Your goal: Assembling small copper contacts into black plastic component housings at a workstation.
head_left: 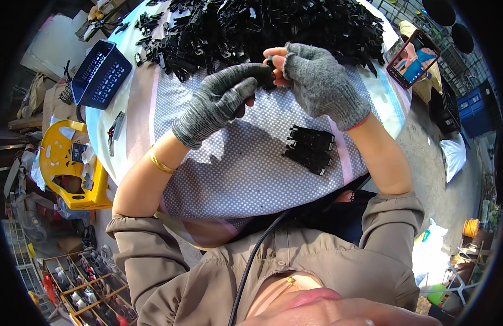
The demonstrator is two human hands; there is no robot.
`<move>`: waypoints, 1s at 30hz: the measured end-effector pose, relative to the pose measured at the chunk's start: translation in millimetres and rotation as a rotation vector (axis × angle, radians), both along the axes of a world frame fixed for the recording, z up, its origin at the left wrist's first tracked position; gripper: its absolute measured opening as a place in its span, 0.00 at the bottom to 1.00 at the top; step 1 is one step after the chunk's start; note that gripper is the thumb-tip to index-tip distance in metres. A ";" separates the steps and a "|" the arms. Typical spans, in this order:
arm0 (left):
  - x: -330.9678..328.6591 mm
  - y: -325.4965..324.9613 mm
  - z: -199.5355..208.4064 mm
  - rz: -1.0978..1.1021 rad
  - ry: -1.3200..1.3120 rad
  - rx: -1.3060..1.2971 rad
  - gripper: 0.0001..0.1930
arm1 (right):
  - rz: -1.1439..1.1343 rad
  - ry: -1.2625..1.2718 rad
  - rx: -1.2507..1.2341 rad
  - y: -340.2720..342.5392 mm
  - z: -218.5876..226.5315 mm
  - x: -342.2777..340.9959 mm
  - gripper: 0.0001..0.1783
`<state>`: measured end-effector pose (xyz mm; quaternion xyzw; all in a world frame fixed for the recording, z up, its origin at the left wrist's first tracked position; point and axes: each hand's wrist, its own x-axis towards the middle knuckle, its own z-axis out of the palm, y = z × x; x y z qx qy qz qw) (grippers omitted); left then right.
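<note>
My left hand (224, 98), in a grey striped knitted glove, reaches over the cloth-covered table with its fingers curled to a small black plastic piece (271, 63). My right hand (325, 81), in a grey fingerless glove, meets it there, bare fingertips pinched on the same piece. Most of that piece is hidden by the fingers. Just beyond both hands lies a large heap of black plastic parts (230, 32). Nearer to me, below the right hand, several black plastic parts (309, 149) lie side by side on the cloth.
A dark blue basket (102, 75) stands at the table's left edge, with a small cutter-like tool (115, 133) lying nearer me. A phone (413, 58) is propped at the right edge. A yellow plastic chair (56, 157) is on the left. A black cable (257, 247) runs before my chest.
</note>
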<state>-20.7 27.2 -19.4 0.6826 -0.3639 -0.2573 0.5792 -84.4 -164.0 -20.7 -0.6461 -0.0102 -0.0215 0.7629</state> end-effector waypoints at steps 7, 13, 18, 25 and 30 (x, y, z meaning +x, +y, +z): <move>-3.3 1.0 4.2 0.098 0.019 -0.001 0.16 | -0.095 0.113 -0.105 -3.7 9.7 -5.0 0.12; -4.0 2.1 6.1 0.070 0.060 0.021 0.16 | -0.093 0.040 -0.146 -0.9 11.4 -7.9 0.12; -5.5 2.2 9.0 0.087 0.048 0.046 0.16 | -0.094 0.023 -0.187 5.1 13.9 -10.5 0.12; -7.1 1.6 17.5 0.101 0.044 0.254 0.15 | -0.076 -0.076 -0.274 4.6 14.5 -16.0 0.12; -1.8 0.3 6.7 -0.117 -0.161 0.177 0.16 | -0.012 -0.069 -0.159 1.9 15.6 -8.6 0.20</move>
